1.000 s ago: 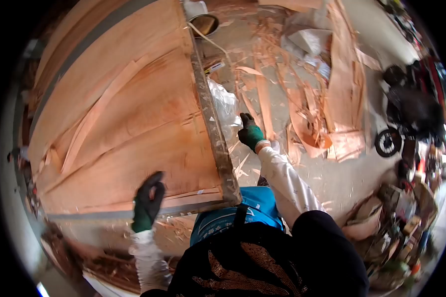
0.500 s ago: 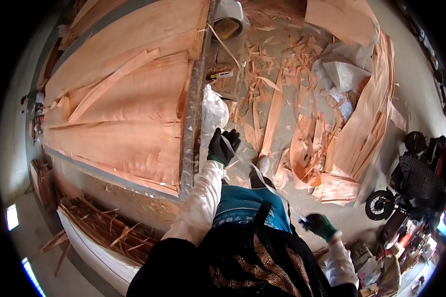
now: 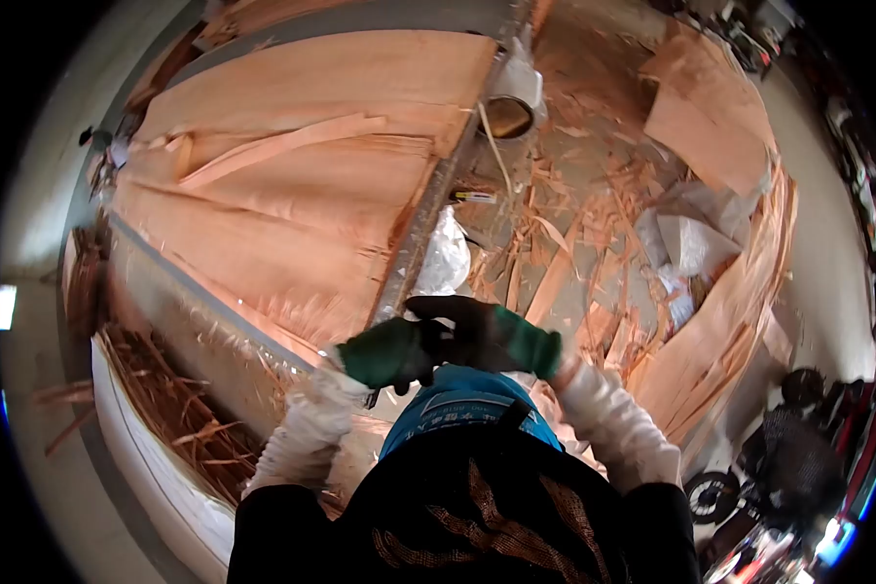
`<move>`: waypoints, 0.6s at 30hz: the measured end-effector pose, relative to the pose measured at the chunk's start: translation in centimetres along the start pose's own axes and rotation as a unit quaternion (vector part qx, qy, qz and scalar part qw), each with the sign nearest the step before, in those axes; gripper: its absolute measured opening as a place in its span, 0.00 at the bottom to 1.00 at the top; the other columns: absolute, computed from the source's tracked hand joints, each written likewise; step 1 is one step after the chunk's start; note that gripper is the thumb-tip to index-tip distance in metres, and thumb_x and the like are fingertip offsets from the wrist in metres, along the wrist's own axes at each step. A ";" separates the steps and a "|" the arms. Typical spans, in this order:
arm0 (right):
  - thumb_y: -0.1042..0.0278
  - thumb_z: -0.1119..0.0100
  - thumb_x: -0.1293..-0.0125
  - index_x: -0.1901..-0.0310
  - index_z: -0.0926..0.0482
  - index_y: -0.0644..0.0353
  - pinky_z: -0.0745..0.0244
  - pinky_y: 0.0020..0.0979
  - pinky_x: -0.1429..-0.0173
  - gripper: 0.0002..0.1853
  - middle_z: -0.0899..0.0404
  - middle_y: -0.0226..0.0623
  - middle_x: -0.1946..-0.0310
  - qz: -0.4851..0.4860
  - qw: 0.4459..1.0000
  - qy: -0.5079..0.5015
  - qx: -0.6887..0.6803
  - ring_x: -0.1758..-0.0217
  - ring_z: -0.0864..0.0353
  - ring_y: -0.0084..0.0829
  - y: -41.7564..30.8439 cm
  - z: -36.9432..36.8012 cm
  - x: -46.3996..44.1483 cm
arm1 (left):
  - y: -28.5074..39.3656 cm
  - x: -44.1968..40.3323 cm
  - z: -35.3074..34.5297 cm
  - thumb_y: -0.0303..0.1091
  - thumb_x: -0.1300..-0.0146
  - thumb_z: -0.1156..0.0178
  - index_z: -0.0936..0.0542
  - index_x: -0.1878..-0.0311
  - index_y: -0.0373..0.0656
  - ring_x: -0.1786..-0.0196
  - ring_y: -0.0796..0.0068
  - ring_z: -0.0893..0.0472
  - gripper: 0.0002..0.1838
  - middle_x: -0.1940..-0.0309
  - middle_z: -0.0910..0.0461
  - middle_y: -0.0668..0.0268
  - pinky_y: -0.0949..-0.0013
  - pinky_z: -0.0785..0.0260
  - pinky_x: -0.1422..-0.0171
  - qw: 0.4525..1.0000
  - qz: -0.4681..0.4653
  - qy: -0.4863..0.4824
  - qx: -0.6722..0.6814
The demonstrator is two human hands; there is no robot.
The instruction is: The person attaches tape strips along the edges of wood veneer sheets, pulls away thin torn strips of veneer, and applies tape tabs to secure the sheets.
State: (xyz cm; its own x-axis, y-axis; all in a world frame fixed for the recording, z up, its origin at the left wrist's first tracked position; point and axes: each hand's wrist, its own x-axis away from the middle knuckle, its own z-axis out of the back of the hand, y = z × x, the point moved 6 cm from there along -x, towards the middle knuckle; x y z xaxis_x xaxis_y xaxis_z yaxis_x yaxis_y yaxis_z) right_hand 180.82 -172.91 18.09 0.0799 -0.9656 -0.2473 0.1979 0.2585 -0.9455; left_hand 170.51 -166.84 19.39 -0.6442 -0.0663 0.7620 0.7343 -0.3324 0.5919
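My left hand (image 3: 391, 352), in a dark glove with a green back, is in front of my waist, its fingers curled inward. My right hand (image 3: 492, 336), gloved alike, meets it with bent fingers reaching over the left one. Motion smears both, and whatever lies between the fingers is hidden. Just below the hands is the blue apron (image 3: 467, 404) with pale lettering. Beyond them a crumpled clear plastic bag (image 3: 445, 255) rests against the edge of the table. Wood veneer sheets (image 3: 292, 185) cover that table on the left, with a loose veneer strip (image 3: 277, 149) on top.
A yellow-and-black tool (image 3: 474, 197) and a round container (image 3: 506, 117) lie beyond the bag. Veneer scraps (image 3: 555, 277) litter the floor, with large bent sheets (image 3: 715, 341) at right. A parked bike (image 3: 788, 457) stands lower right; a bin of scrap wood (image 3: 170, 419) lower left.
My right hand has swung in from the lower right to meet my left. My left hand has drawn back toward my waist. The pale strip at my left hand no longer shows.
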 end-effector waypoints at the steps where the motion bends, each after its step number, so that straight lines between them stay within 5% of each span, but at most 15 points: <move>1: 0.66 0.38 0.35 0.36 0.30 0.63 0.20 0.30 0.54 0.27 0.18 0.45 0.53 -0.089 0.981 -0.105 -0.133 0.57 0.18 0.29 1.1 -1.0 -2.4 | -0.8 1.6 1.4 0.45 0.33 0.46 0.23 0.52 0.38 0.76 0.72 0.18 0.18 0.70 0.16 0.61 0.70 0.25 0.71 0.998 -0.058 0.015 -0.002; 3: 0.72 0.39 0.34 0.36 0.29 0.60 0.21 0.29 0.53 0.24 0.19 0.39 0.50 -0.201 0.961 -0.167 -0.084 0.53 0.19 0.25 0.2 -0.4 -5.3 | -2.2 4.6 3.7 0.42 0.36 0.41 0.23 0.51 0.37 0.74 0.75 0.18 0.18 0.69 0.16 0.63 0.71 0.25 0.68 0.990 -0.020 0.116 0.077; 5: 0.78 0.40 0.35 0.39 0.25 0.60 0.22 0.25 0.54 0.22 0.18 0.37 0.53 -0.224 0.940 -0.158 -0.200 0.56 0.20 0.22 1.9 -0.5 -6.4 | -4.1 5.9 4.4 0.41 0.35 0.40 0.23 0.49 0.36 0.72 0.78 0.19 0.19 0.67 0.18 0.64 0.71 0.26 0.66 0.965 -0.024 0.154 0.212; 7: 0.80 0.41 0.36 0.40 0.24 0.59 0.23 0.24 0.54 0.22 0.19 0.36 0.53 -0.275 0.925 -0.190 -0.183 0.57 0.21 0.21 2.4 -0.3 -8.1 | -6.5 4.9 5.0 0.39 0.32 0.41 0.23 0.47 0.35 0.66 0.80 0.20 0.18 0.66 0.18 0.65 0.73 0.26 0.62 0.921 -0.152 0.205 0.292; 13: 0.80 0.35 0.43 0.40 0.23 0.54 0.24 0.26 0.57 0.27 0.20 0.32 0.62 -0.128 0.972 -0.194 0.032 0.62 0.22 0.23 3.2 0.9 -12.3 | -9.6 0.7 6.2 0.26 0.32 0.43 0.25 0.41 0.35 0.56 0.70 0.19 0.17 0.56 0.19 0.59 0.67 0.27 0.47 0.871 -0.228 0.207 0.384; 18: 0.72 0.35 0.41 0.43 0.20 0.51 0.22 0.30 0.57 0.22 0.19 0.37 0.63 -0.095 0.962 -0.203 0.157 0.63 0.19 0.30 2.1 2.5 -14.9 | -8.7 0.2 7.5 0.23 0.35 0.39 0.23 0.46 0.34 0.56 0.75 0.20 0.15 0.55 0.19 0.62 0.70 0.27 0.45 0.865 -0.232 0.272 0.353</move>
State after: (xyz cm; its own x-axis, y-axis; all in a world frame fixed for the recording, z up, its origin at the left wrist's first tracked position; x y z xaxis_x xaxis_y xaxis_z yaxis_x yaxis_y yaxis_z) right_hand 182.48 -157.94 20.33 0.3749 -0.9231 0.0859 0.5262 0.1356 -0.8395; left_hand 165.58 -156.88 16.34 -0.7686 -0.5770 0.2763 0.1937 0.2018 0.9601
